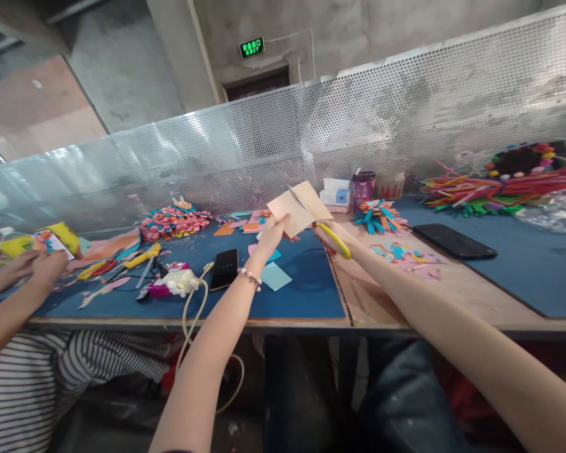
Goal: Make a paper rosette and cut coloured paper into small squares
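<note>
A sheet of pale orange paper [290, 212] is pinched in my left hand [272, 238], raised above the table. My right hand [332, 234] grips yellow-handled scissors [338, 242], whose metal blade lies across the paper, with paper on both sides of it. Part of my right hand's fingers is hidden behind the handle. Below my hands, light blue paper pieces [276, 277] rest on the blue mat [306, 296]. A dark phone [224, 269] lies to the left of my left wrist.
At far left a co-worker's hands [47, 270] hold a small colourful item. A white power strip [182, 281] with a cable lies between us. Fringed paper bundles [177, 221], a tissue box [336, 196], a purple cup [363, 189], another phone [453, 240] and pipe cleaners [495, 192] stand or lie around.
</note>
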Motion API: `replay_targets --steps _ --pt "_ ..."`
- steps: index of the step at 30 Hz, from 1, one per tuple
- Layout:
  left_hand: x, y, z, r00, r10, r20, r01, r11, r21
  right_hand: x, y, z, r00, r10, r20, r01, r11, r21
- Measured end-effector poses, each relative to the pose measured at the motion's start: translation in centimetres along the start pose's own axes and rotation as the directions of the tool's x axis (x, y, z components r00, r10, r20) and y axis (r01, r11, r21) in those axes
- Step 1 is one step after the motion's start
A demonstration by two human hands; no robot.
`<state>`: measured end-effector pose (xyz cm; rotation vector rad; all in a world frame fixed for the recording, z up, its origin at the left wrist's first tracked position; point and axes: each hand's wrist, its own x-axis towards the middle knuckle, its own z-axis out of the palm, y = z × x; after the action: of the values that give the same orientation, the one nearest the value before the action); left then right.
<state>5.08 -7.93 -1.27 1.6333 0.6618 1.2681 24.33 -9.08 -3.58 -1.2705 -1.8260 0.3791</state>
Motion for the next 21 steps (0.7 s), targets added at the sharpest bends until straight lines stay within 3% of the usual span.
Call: replay_targets --steps 21 --pt "0.27 -0.41 -0.3 1.0 -0.023 0.01 0.023 0.999 0.041 -0.35 -0.23 0.0 0.999 0.006 0.045 -0.004 0.999 -0.05"
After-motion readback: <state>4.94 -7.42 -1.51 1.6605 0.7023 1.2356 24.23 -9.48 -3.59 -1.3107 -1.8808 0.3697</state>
